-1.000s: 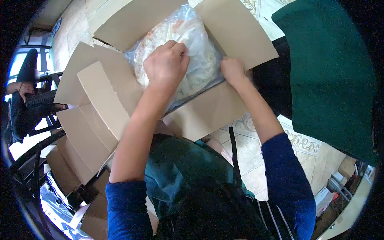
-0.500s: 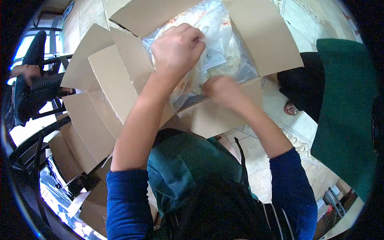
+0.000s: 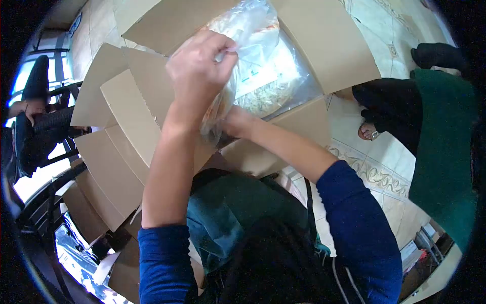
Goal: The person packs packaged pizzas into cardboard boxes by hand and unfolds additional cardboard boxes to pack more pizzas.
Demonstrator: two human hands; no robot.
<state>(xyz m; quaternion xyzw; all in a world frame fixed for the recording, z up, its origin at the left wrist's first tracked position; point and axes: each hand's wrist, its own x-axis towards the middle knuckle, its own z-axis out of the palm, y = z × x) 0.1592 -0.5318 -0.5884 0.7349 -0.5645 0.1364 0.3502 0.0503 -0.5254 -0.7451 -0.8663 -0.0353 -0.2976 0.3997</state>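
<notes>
My left hand (image 3: 202,66) is closed, its thumb and fingers pinching a clear plastic bag (image 3: 253,25) with orange-and-white contents. The bag is lifted at the left side of an open cardboard box (image 3: 324,45). My right hand (image 3: 237,121) reaches in at the bag's lower end; its fingers are hidden by the plastic. Inside the box, beside the right hand, lies another clear bag (image 3: 298,83) holding something pale, round and green-flecked. A white printed label (image 3: 258,81) shows on top of it.
More open cardboard boxes (image 3: 109,167) stand on the left, by a dark metal frame (image 3: 55,172). A person in a green garment (image 3: 443,137) is at the right, one foot (image 3: 368,130) on the tiled floor. Another person's hand (image 3: 34,109) shows at far left.
My left hand has moved left, drawing the bag with it and uncovering more of the label and pale contents. My right hand has moved left and down to the bag's lower end.
</notes>
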